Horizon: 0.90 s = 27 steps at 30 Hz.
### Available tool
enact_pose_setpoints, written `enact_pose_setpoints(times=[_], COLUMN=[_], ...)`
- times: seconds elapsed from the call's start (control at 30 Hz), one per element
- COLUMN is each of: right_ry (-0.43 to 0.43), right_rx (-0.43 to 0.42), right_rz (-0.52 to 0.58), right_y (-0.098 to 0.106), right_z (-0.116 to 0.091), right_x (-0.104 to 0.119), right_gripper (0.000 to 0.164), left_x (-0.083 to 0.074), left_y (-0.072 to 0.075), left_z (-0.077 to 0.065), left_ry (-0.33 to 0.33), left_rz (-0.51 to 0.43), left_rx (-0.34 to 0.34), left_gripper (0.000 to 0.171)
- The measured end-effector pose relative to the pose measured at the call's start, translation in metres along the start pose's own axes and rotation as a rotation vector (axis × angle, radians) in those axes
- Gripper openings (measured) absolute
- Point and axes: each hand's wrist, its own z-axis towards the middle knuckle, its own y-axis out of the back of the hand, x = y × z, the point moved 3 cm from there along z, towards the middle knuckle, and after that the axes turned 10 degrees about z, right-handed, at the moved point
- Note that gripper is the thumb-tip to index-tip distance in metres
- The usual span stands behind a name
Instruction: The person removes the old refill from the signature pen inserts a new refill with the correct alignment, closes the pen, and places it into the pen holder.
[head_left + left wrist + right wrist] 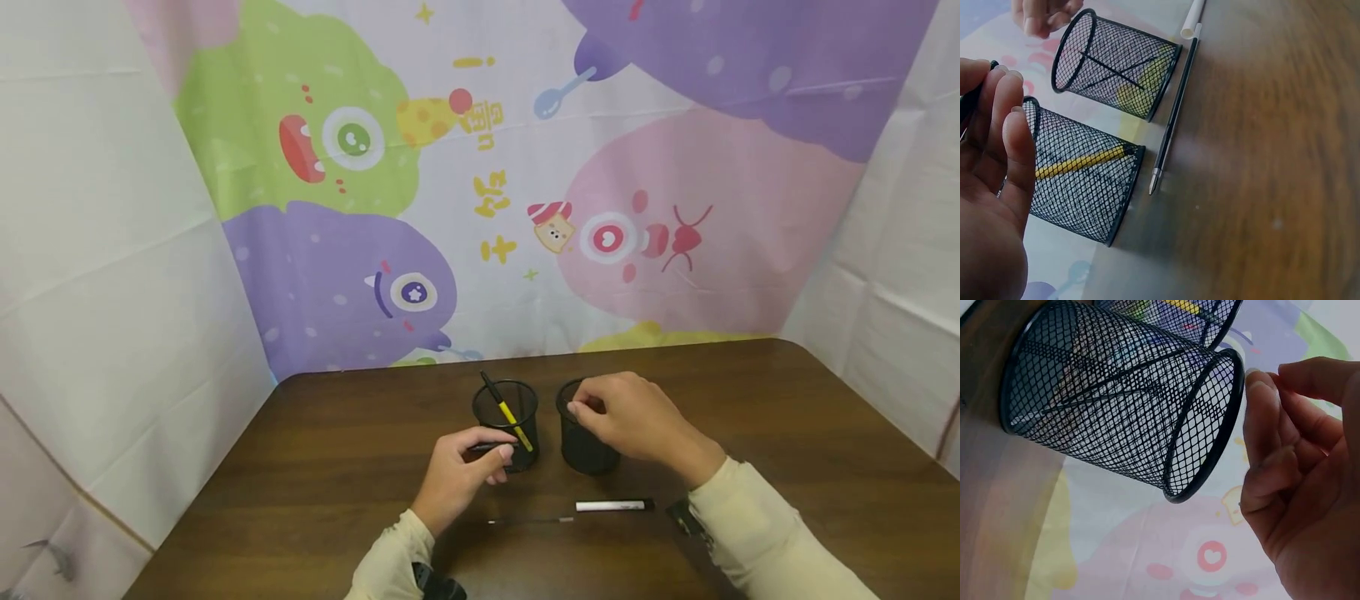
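My left hand (pixel 461 475) holds a slim black pen (pixel 487 447) between thumb and fingers, in front of the left black mesh pen cup (pixel 504 462). Inside that cup leans a yellow and black pen (pixel 510 417), its black end above the rim. Over the rim of the right mesh pen cup (pixel 588 450) is my right hand (pixel 626 412), its fingers curled and tips together, with nothing visible between them. Two thin dark sticks (pixel 1113 70) cross inside the right cup in the left wrist view.
A white marker (pixel 611 506) with a black cap lies on the brown table (pixel 337 483) in front of the right cup. Left of it lies a thin pen refill (pixel 1175 112) with a metal tip. A cartoon-printed cloth (pixel 510 317) hangs behind the table.
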Motion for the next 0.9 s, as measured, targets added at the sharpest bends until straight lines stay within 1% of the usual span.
enact_pose_setpoints(times=[0.17, 0.33, 0.47, 0.7, 0.9], right_ry=[0.005, -0.028, -0.062, -0.114, -0.132], right_rx=[-0.012, -0.002, 0.031, 0.094, 0.131], right_rz=[0.003, -0.01, -0.032, -0.095, -0.142], right_y=[0.0, 0.0, -0.001, -0.006, -0.009], right_z=[0.008, 0.016, 0.022, 0.027, 0.03], right_x=[-0.001, -0.005, -0.01, -0.016, -0.022], right_gripper=[0.008, 0.008, 0.009, 0.008, 0.009], left_x=[0.0, 0.0, 0.0, 0.001, 0.0], left_y=[0.001, -0.002, -0.006, -0.007, -0.007], left_z=[0.0, -0.001, -0.002, -0.002, -0.001], left_ry=[-0.001, -0.014, -0.016, 0.013, 0.001], left_rz=[0.003, -0.004, -0.006, -0.011, -0.015], left_rx=[-0.005, 0.006, 0.022, 0.025, 0.03], left_gripper=[0.016, 0.016, 0.017, 0.018, 0.02])
